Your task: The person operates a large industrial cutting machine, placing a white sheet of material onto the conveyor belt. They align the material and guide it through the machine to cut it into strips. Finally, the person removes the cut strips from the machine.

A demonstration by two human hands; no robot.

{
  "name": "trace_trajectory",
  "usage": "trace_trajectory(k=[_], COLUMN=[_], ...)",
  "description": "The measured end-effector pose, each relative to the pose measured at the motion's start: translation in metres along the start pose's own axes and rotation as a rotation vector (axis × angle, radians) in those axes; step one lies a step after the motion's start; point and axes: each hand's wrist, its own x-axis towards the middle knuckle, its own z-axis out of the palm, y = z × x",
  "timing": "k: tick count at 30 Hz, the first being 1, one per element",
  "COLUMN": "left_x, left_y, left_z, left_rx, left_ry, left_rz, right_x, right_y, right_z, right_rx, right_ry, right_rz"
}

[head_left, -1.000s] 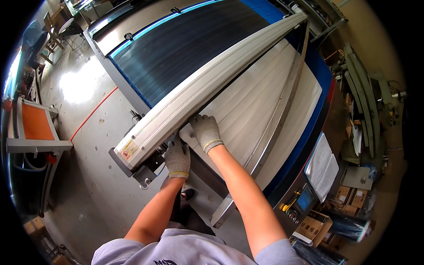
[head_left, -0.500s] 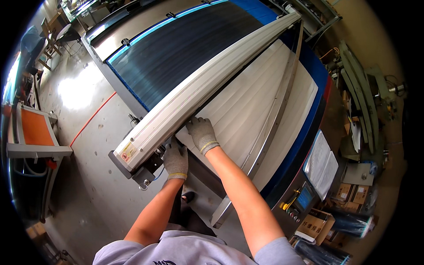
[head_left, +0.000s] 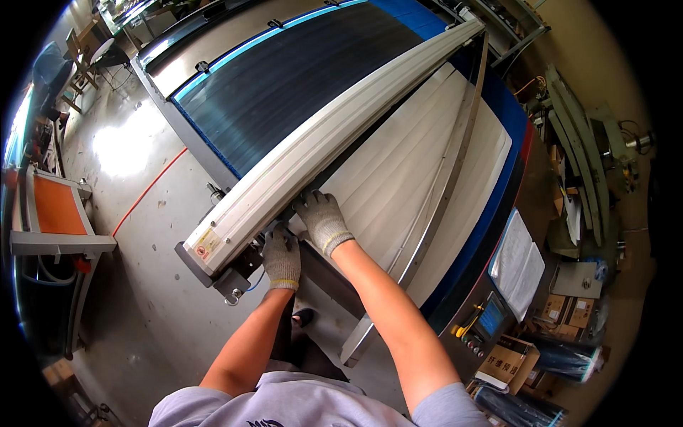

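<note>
Both my hands wear grey knit gloves with yellow cuff bands. My left hand is at the near end of a long white beam, its bent fingertips reaching in by the beam's underside. To the right of it, my right hand sits over the left edge of a pale, slatted-looking panel, fingers curled toward the dark gap beside the beam. Whatever the fingertips of either hand grip is hidden. A long narrow metal bar lies slantwise across the panel, its near end jutting past the table edge.
Beyond the beam lies a dark sheet on the blue-edged table. At right are papers, a control screen, cardboard boxes and plastic-wrapped rolls. A red hose crosses the floor at left, near an orange-panelled stand.
My right hand has shifted slightly left, with its fingers more bent at the gap. My left hand has moved only a little. Beam, panel and bar look almost unchanged.
</note>
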Motion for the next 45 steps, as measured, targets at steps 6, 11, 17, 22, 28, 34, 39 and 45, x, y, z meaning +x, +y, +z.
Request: trace_trajectory(k=[6,11,17,22,28,34,39,45], left_x=[-0.001,-0.003,-0.017,-0.017,-0.047,0.006,0.160,0.121], left_y=[-0.007,-0.002,0.001,0.004,0.063,0.096,-0.065,-0.256], left_z=[0.000,-0.004,-0.009,-0.034,-0.073,-0.189,-0.366,-0.352], left_rx=[-0.040,-0.107,-0.421,-1.427,-1.172,-0.559,-1.158,-0.674], left_ry=[0.021,0.000,0.023,-0.901,-1.470,-0.876,0.065,0.644], left_rz=[0.012,-0.029,-0.089,-0.931,-0.613,0.763,0.160,-0.311], right_x=[-0.011,-0.021,-0.035,-0.115,-0.238,-0.315,-0.337,-0.300], right_y=[-0.021,-0.032,-0.031,-0.059,-0.109,-0.114,-0.128,-0.129], right_z=[0.010,0.025,0.012,-0.062,-0.057,-0.031,0.061,0.056], right_rx=[0.030,0.006,0.127,0.183,0.350,0.457,1.154,2.134], right_ry=[-0.011,0.157,0.442,0.694,0.603,0.805,0.643,0.626], right_rz=[0.094,0.099,0.102,0.007,-0.010,0.841,1.224,1.329])
